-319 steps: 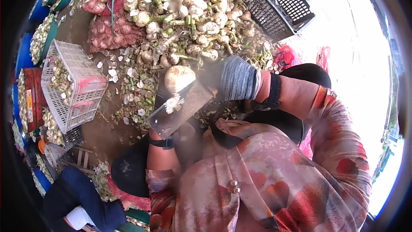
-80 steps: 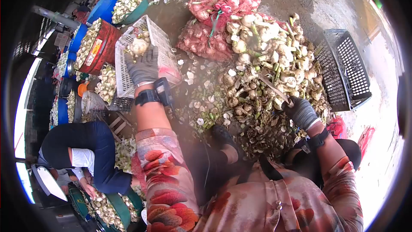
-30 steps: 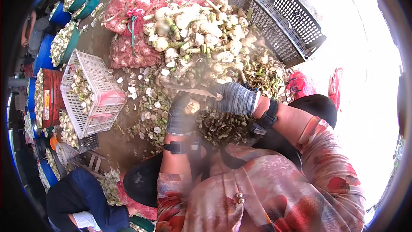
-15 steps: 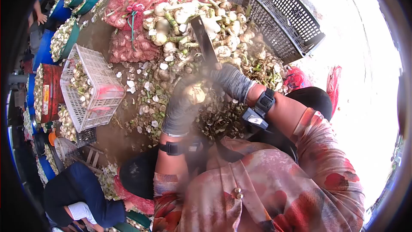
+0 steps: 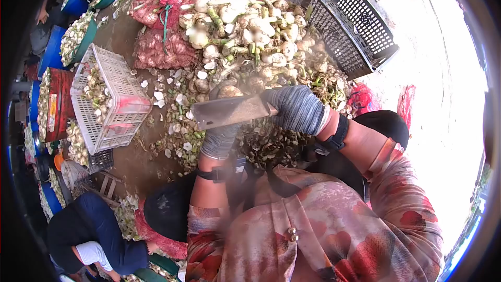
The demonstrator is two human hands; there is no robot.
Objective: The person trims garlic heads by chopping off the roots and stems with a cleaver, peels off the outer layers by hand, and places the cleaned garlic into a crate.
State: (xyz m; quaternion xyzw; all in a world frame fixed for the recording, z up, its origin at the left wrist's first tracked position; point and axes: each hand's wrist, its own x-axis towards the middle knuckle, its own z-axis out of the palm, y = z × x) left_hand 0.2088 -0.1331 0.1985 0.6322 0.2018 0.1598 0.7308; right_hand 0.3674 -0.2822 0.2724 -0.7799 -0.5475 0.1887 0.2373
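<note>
My right hand, in a grey knit glove, is closed round the handle end of a cleaver. Its broad, dirt-streaked blade lies almost level and points left, across the front of my left hand. That hand wears a grey glove too and is closed on a garlic bulb, whose pale top shows just above the blade. Most of the left fingers are hidden behind the steel. Beyond both hands rises a heap of garlic bulbs with cut green stems. Loose peelings and leaf scraps lie beneath them.
A black plastic crate stands at the back right. Red mesh sacks of garlic sit at the back left. A white crate holding garlic is at the left, near a red bucket. Another person bends at lower left.
The cleaver has swung from pointing up and away to lying level, pointing left across my left hand. My right hand has turned with it. The garlic bulb has shifted slightly up and left.
</note>
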